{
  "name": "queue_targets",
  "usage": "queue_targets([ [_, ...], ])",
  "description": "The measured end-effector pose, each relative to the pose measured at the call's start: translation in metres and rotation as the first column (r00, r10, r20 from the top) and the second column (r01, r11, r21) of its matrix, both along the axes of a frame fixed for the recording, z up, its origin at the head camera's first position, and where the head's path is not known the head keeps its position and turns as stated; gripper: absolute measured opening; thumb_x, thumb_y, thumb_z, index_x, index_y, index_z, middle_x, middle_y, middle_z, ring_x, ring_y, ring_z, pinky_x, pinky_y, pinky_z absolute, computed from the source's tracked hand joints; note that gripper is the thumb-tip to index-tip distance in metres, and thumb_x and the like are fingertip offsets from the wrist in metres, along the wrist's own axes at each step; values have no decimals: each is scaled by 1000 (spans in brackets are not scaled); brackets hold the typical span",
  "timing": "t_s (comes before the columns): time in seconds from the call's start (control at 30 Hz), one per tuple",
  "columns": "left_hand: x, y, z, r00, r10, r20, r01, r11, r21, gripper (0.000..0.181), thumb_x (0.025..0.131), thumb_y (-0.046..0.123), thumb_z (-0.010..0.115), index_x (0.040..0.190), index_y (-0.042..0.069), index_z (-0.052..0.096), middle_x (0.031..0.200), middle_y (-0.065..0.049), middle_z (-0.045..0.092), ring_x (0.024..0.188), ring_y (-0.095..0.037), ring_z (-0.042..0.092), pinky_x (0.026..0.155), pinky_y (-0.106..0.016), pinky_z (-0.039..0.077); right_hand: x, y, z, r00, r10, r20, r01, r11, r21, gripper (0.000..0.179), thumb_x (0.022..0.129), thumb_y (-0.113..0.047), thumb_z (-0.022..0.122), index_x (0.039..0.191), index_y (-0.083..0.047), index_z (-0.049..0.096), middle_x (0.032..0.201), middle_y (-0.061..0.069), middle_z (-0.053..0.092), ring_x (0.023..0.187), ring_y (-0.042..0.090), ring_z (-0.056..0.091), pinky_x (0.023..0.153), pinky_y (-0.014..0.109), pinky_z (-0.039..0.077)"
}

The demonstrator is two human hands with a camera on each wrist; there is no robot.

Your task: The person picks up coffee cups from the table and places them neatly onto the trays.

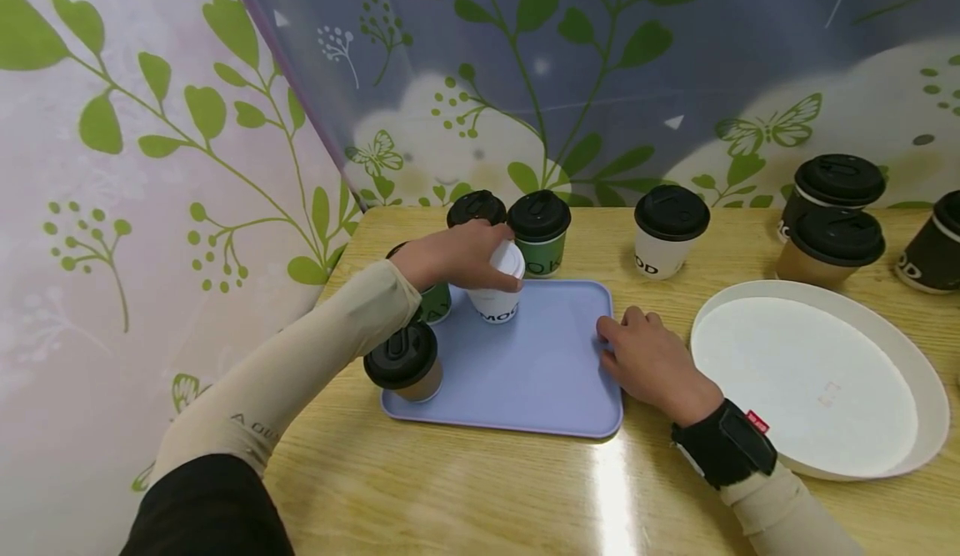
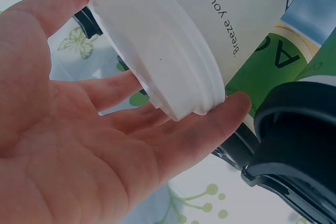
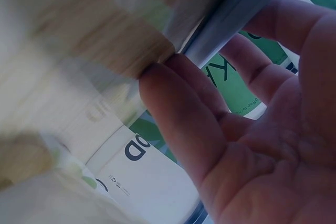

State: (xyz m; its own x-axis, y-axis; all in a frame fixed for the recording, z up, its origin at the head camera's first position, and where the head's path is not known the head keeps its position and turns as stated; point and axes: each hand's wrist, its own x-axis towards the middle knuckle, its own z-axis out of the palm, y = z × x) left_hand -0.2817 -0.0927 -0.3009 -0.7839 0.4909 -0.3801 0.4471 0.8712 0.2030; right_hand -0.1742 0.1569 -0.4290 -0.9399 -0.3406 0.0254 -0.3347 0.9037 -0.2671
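Note:
My left hand [image 1: 476, 256] grips a white paper cup [image 1: 497, 302] from above, fingers and thumb spread round its white lid [image 2: 163, 51]. That cup stands at the back left part of a lavender tray [image 1: 532, 373]. Beside it on the tray's left are a green cup [image 1: 437, 304], partly hidden by my left wrist, and a brown cup [image 1: 420, 383] with a black lid. My right hand [image 1: 648, 360] holds the tray's right edge, its fingers bent at the rim [image 3: 220, 40].
Behind the tray stand a green cup [image 1: 542, 252] and another black-lidded cup [image 1: 477, 206]. A white cup [image 1: 663, 252] stands farther right. A round white tray [image 1: 817, 381] lies at the right, with brown [image 1: 810, 268] and black cups [image 1: 933, 252] behind it. A patterned wall backs the wooden table [image 1: 480, 489].

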Motion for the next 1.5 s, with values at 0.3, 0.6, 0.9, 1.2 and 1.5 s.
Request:
queue_targets([
  [0.3, -2, 0, -2, 1000, 12, 22, -12, 1000, -3, 83, 94, 53, 71, 159, 14, 39, 154, -15, 42, 128, -27, 52, 95, -46, 53, 1, 0, 0, 1000, -1, -19, 1, 1000, -6, 15, 96, -14, 71, 109, -7, 68, 97, 18, 58, 82, 32, 53, 64, 44, 48],
  [0.6, -2, 0, -1, 1000, 11, 27, -10, 1000, -9, 84, 94, 55, 70, 160, 15, 37, 156, -15, 40, 131, -28, 51, 97, -46, 51, 2, 0, 1, 1000, -3, -16, 3, 1000, -10, 15, 96, -14, 71, 109, -7, 68, 98, 18, 58, 82, 32, 53, 64, 44, 48],
  [0.9, -2, 1, -1, 1000, -5, 21, 5, 1000, -1, 86, 94, 56, 70, 161, 14, 35, 155, -16, 41, 129, -28, 52, 98, -46, 51, 2, 0, 0, 1000, -4, -10, 4, 1000, -6, 16, 96, -15, 72, 109, -7, 67, 98, 18, 58, 82, 32, 53, 64, 44, 49],
  [1.2, -2, 1, -1, 1000, -2, 17, 2, 1000, 4, 87, 94, 57, 69, 162, 17, 32, 156, -15, 39, 130, -28, 52, 99, -47, 51, 2, 0, 1, 1000, 1, -13, -1, 1000, -5, 15, 96, -15, 72, 108, -7, 67, 97, 17, 58, 82, 32, 53, 63, 44, 48],
  [1.5, -2, 0, 10, 999, -44, -11, 44, 999, -18, 86, 98, 62, 60, 163, 14, 30, 163, -17, 34, 142, -30, 44, 111, -49, 41, 1, 0, 1, 1000, 2, -14, -2, 1000, -10, 14, 96, -15, 72, 107, -8, 67, 97, 17, 58, 82, 32, 53, 63, 44, 48],
])
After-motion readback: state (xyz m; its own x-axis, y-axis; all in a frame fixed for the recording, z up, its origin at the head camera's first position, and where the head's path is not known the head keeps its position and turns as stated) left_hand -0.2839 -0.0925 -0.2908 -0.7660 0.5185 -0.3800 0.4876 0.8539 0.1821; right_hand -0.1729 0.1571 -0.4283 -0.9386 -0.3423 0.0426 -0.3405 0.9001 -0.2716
